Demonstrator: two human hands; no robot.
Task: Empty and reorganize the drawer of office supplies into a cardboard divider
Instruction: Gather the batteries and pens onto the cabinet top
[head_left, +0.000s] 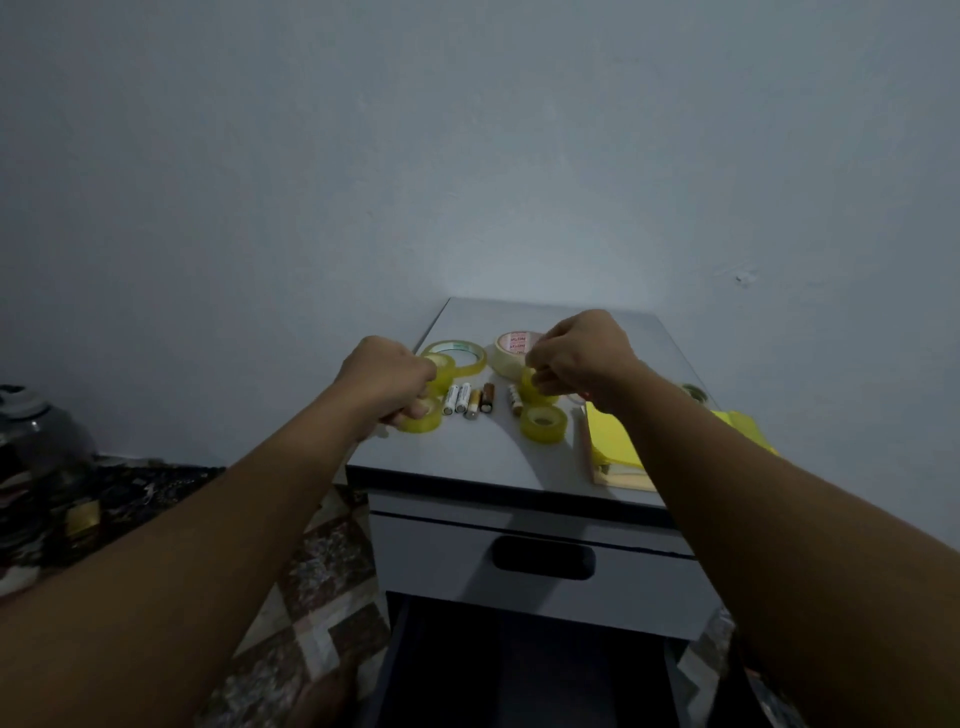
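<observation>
On the grey cabinet top (467, 462) lie several yellow tape rolls and batteries (470, 401). My left hand (387, 376) is closed on a small yellow tape roll (423, 422) at the left edge of the top. My right hand (576, 358) pinches another small yellow roll (531, 387), held just above the surface. A third small roll (544, 423) lies free below it. A wide flat yellow roll (460, 354) and a white roll (511, 349) lie behind the hands. The upper drawer (540, 566) is pushed in; below it is a dark open space (519, 670).
A yellow notepad stack (613, 441) lies at the right of the top, partly under my right forearm. A lone battery (514, 399) lies beside the right-hand roll. A plain wall stands behind the cabinet. Patterned floor and dark clutter (47, 467) lie to the left.
</observation>
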